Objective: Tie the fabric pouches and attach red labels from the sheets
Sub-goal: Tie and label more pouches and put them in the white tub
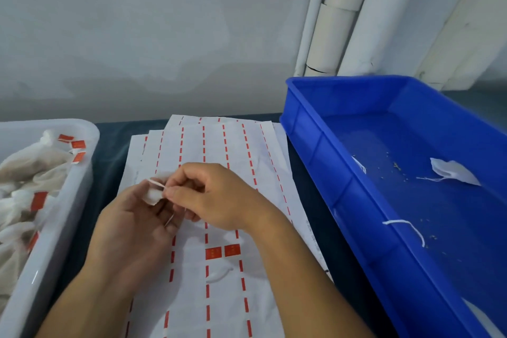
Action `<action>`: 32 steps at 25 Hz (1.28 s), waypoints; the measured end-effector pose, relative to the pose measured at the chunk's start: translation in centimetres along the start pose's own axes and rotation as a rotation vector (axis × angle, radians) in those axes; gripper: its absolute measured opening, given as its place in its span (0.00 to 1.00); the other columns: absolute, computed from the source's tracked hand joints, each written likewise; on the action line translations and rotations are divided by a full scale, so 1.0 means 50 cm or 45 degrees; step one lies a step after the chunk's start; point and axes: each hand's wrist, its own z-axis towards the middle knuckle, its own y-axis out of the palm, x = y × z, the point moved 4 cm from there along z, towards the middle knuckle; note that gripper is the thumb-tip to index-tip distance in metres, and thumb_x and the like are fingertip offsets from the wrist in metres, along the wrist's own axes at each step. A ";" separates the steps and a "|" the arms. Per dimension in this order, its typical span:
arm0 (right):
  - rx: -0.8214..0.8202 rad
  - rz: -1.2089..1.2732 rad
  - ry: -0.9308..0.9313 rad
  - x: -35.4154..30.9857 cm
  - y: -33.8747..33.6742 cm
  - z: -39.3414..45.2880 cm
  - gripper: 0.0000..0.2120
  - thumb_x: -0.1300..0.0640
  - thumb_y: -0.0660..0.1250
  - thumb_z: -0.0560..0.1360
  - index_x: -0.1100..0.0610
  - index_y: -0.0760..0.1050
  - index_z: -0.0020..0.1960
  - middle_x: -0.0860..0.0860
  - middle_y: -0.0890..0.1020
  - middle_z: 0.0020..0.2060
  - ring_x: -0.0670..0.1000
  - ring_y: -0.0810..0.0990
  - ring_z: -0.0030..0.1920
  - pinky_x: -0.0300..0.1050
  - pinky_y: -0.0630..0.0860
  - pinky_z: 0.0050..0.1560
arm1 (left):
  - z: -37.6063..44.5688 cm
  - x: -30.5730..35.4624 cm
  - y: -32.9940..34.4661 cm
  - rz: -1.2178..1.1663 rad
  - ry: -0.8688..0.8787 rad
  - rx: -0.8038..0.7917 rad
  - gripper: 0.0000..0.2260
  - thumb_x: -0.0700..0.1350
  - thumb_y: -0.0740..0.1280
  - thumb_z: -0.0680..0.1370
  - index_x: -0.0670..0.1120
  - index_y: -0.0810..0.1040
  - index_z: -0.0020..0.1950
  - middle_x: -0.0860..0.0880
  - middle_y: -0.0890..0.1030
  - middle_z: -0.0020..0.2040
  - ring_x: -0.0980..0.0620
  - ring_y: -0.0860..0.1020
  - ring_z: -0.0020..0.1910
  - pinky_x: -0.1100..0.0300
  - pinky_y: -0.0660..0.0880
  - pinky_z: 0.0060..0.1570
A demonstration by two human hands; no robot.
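Both hands meet at frame centre: left hand [131, 217] grips one small fabric pouch [152, 195], right hand [214, 195] pinches its string [157, 183]. Two red labels [222, 251] remain on the overlapping sheets [219, 145], whose count is unclear. One blue bin [307, 129] at right holds one pouch [452, 171]; the white tub [55, 228], cropped at left, holds many.

Left hand [131, 225] and right hand [216, 195] bare, forearms unsleeved

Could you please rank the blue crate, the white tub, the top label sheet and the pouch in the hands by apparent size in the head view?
1. Blue crate
2. Label sheet
3. White tub, though cropped by the frame, so unsure against the sheet
4. Pouch
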 end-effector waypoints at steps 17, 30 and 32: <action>0.316 0.217 0.049 0.039 -0.020 -0.081 0.05 0.51 0.65 0.83 0.47 0.79 0.50 0.43 0.85 0.44 0.43 0.81 0.38 0.34 0.78 0.40 | -0.040 -0.021 0.024 1.696 0.439 -0.016 0.11 0.59 0.66 0.79 0.53 0.77 0.42 0.51 0.78 0.37 0.57 0.79 0.40 0.71 0.75 0.30; 0.097 0.072 -0.179 0.036 -0.004 -0.086 0.08 0.50 0.65 0.82 0.49 0.80 0.58 0.40 0.84 0.55 0.47 0.81 0.61 0.44 0.81 0.59 | -0.054 -0.032 0.058 1.666 0.716 -0.422 0.16 0.55 0.49 0.83 0.59 0.78 0.55 0.68 0.81 0.53 0.61 0.79 0.57 0.68 0.76 0.55; 0.141 0.068 -0.181 0.037 -0.008 -0.085 0.08 0.49 0.65 0.82 0.48 0.80 0.58 0.39 0.83 0.52 0.47 0.82 0.58 0.41 0.82 0.53 | -0.053 -0.029 0.054 1.544 0.593 -0.390 0.20 0.57 0.49 0.82 0.54 0.80 0.50 0.60 0.83 0.50 0.58 0.81 0.53 0.66 0.77 0.51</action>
